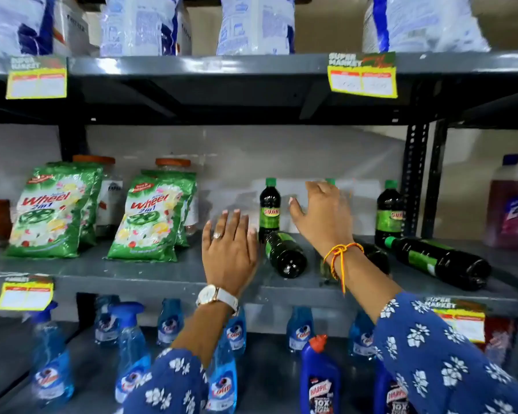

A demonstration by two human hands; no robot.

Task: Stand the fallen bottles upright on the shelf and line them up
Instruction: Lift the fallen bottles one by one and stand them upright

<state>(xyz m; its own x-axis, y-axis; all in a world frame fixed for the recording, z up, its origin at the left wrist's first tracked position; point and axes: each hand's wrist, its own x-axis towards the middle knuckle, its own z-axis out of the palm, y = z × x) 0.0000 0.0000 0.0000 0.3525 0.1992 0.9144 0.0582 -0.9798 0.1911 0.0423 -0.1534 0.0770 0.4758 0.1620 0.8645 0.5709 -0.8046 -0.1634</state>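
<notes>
Dark bottles with green caps and green labels stand and lie on the grey middle shelf (132, 273). One stands upright (269, 209), another upright at the right (388, 212). A third upright one is mostly hidden behind my right hand, only its green cap (330, 181) showing. One fallen bottle (284, 253) lies base toward me, just right of my left hand. A second fallen one (437, 261) lies at the right; a third (377, 258) lies partly hidden under my right wrist. My left hand (229, 246) and right hand (323, 216) are open, holding nothing.
Green detergent packs (53, 210) (150, 216) and orange-lidded jars stand on the left of the same shelf. A purple bottle (510, 204) stands beyond the rack post at right. Blue spray bottles (132, 351) and toilet cleaner bottles (319, 380) fill the shelf below; white bags sit above.
</notes>
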